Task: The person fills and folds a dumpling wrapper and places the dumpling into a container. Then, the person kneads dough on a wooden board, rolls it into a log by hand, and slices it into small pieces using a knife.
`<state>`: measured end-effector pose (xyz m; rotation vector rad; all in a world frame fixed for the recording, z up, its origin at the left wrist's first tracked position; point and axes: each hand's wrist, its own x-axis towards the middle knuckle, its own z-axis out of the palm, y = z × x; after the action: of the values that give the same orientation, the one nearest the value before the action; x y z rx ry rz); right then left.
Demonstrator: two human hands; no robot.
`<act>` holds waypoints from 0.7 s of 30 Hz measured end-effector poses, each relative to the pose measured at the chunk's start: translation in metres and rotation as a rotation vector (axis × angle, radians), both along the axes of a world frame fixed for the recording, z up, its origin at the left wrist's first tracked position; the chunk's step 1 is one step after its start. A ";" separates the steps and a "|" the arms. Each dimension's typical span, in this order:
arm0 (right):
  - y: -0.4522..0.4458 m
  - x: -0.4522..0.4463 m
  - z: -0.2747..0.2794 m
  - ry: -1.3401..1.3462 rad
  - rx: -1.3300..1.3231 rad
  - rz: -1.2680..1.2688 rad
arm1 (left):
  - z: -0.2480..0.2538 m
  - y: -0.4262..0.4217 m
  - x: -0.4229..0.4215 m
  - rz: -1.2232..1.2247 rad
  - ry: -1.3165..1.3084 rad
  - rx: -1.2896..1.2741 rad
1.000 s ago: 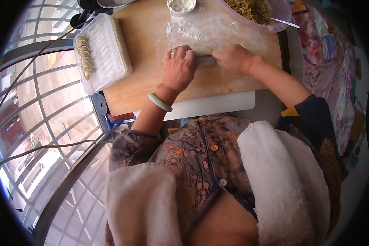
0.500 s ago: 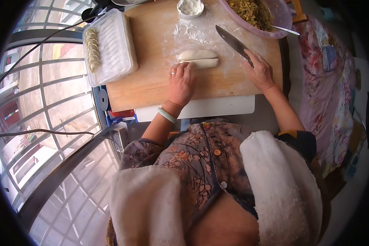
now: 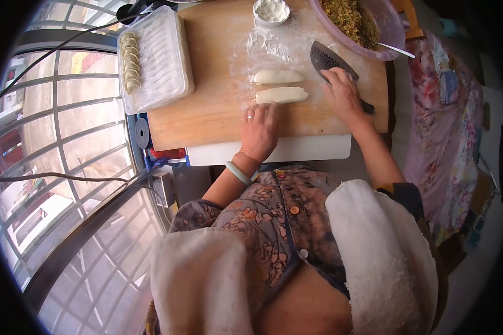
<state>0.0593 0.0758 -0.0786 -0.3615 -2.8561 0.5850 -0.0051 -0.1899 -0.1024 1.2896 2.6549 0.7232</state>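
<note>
Two pale strips of dough lie side by side on the floured wooden board, a far strip (image 3: 278, 77) and a near strip (image 3: 282, 95), with a gap between them. My left hand (image 3: 259, 131), wearing a ring, rests palm down with its fingers stretched out to the near strip's front edge. A dark-bladed kitchen knife (image 3: 333, 59) lies flat to the right of the dough. Over its heel and part of its handle is my right hand (image 3: 343, 96), fingers spread rather than wrapped around it; the handle's end shows beyond the hand.
A clear plastic box (image 3: 171, 89) with a row of dumplings (image 3: 130, 64) stands at the left. At the back are a small bowl of flour (image 3: 271, 11) and a pink bowl (image 3: 394, 30) of chopped filling with a spoon (image 3: 397, 49). The wooden board (image 3: 207, 120) overhangs a white surface (image 3: 313, 149).
The dough strips have moved apart, the near one toward me. The knife has turned onto its flat side, and my right hand's grip on its handle has loosened.
</note>
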 end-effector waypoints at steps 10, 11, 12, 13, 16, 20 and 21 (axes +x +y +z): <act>-0.043 -0.109 0.004 -0.346 -0.208 0.469 | -0.004 0.008 -0.025 -0.056 0.071 -0.008; -0.042 -0.109 0.003 -0.343 -0.207 0.481 | -0.008 0.007 -0.028 -0.066 0.062 -0.002; -0.042 -0.108 0.003 -0.344 -0.211 0.491 | -0.007 0.007 -0.028 -0.078 0.048 0.001; -0.043 -0.109 0.003 -0.403 -0.254 0.483 | -0.005 0.007 -0.029 -0.077 0.042 -0.001; -0.038 -0.142 0.008 -0.506 -0.415 0.409 | -0.006 0.007 -0.035 -0.085 -0.001 0.025; -0.038 -0.188 0.014 -0.358 -0.528 0.274 | 0.002 0.010 -0.048 -0.130 0.000 -0.031; -0.046 -0.203 0.025 -0.293 -0.459 0.252 | 0.001 0.012 -0.049 -0.143 0.025 -0.071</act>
<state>-0.1434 0.0299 -0.0537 -0.1622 -3.0416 1.3483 -0.0538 -0.1780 -0.1017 1.4599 2.5489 0.5917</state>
